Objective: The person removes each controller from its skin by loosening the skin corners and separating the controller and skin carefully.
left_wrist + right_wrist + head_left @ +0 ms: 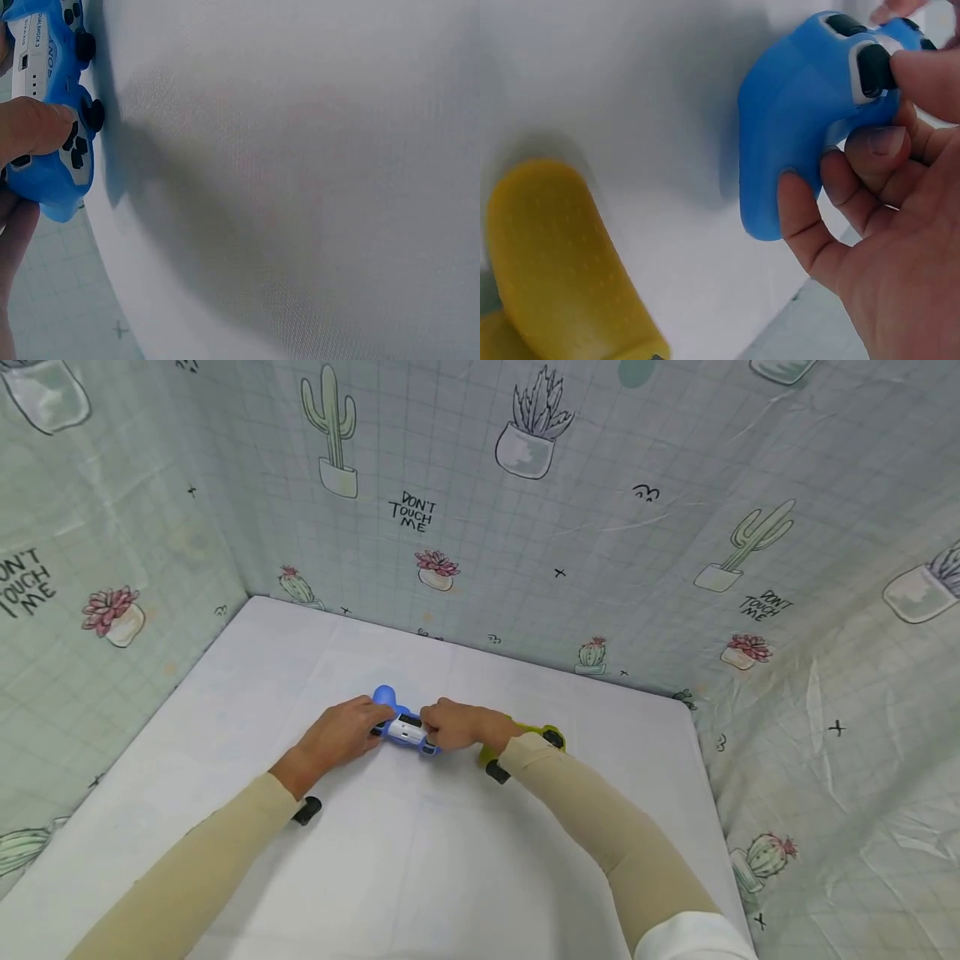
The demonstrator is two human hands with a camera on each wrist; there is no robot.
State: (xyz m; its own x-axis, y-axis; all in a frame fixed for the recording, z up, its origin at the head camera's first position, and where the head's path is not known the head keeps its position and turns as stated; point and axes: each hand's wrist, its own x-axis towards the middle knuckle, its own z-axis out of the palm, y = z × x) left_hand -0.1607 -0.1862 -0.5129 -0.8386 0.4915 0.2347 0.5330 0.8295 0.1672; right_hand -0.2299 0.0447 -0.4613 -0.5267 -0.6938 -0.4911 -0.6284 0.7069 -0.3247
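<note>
Currently the blue game controller (405, 727) is held just above the white table (420, 860), gripped at either handle by the left hand (341, 735) and right hand (457, 725). Judged light and rigid (rubbery skin, grippy); handles best held.

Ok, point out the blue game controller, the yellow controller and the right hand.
blue game controller (795, 127), right wrist view, on its blue grip.
yellow controller (562, 255), right wrist view, on its dotted grip.
right hand (459, 727), head view, on its back.
</note>
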